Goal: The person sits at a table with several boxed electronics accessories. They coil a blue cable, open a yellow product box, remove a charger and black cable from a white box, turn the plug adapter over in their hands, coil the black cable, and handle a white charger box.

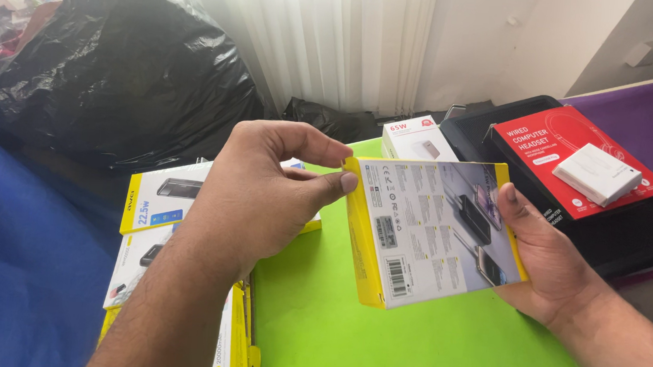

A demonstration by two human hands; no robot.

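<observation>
A yellow and white retail box [431, 231] with pictures of black power banks on its back face is held up over the bright green surface [376, 343]. My right hand [553, 263] cups the box from its right side and underneath. My left hand [264, 190] pinches the box's upper left corner between thumb and forefinger. The box is tilted, back face toward me.
A stack of similar yellow and white boxes [158, 201] lies at the left under my forearm. A small white box [415, 140] sits behind. A red box [577, 160] with a white box [597, 174] on it rests on a black case at right. A black plastic bag [118, 74] fills the back left.
</observation>
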